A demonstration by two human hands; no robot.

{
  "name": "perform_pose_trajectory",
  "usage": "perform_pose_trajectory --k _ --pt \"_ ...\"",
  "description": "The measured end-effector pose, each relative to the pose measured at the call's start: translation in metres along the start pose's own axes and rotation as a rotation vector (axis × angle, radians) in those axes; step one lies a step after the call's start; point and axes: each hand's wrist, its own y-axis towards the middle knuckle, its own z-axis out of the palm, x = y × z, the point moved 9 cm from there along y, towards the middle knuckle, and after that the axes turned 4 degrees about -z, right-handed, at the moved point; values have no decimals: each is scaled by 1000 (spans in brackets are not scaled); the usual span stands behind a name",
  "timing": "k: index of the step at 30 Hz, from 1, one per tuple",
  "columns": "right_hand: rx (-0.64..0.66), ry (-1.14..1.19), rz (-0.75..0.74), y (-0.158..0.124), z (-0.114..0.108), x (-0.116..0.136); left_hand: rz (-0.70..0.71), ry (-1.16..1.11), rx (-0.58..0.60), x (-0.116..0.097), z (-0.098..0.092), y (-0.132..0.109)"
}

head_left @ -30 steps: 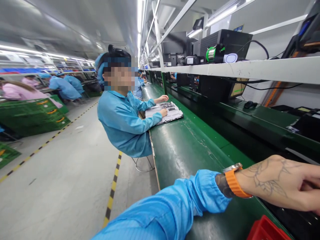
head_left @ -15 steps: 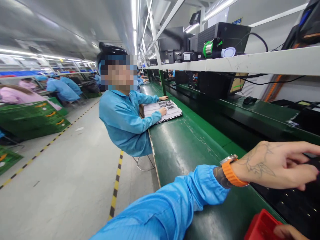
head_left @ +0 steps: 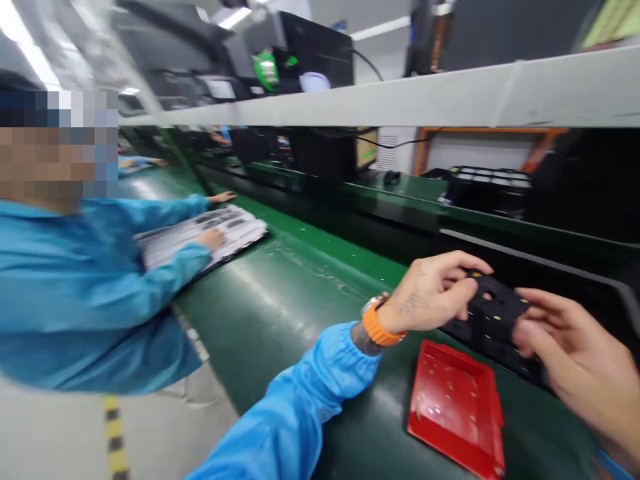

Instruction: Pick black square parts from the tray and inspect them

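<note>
My left hand [head_left: 434, 290], in a blue sleeve with an orange watch strap, has its fingers closed on the left edge of a small black part [head_left: 493, 308] with tiny yellow dots. My right hand [head_left: 570, 347] pinches the same part from the right side. The part is lifted just above a black tray [head_left: 500, 350] lying on the green conveyor belt [head_left: 300, 300]. A flat red tray [head_left: 457, 407] lies on the belt below my hands.
A co-worker in a blue coat [head_left: 75, 293] sits at the left with both hands on a white sheet of parts [head_left: 200, 233]. A white shelf [head_left: 425, 97] carries dark equipment overhead. Black trays [head_left: 487, 183] stand on the far green bench.
The view has swung right and down. My left hand moved from resting on the black tray to gripping a small black part, and my right hand came in to hold it too.
</note>
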Motion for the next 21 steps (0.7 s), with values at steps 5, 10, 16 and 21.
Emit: perform_pose_trajectory --k 5,10,16,21 --pt "-31 -20 239 0 -3 -4 -74 -77 49 15 18 6" --pt "-30 -30 222 0 1 1 -131 -103 86 19 31 7" --pt "-1 -25 315 -2 1 -2 -184 -120 79 24 33 8" --pt "13 4 337 -4 5 -2 -195 -156 62 27 32 9"
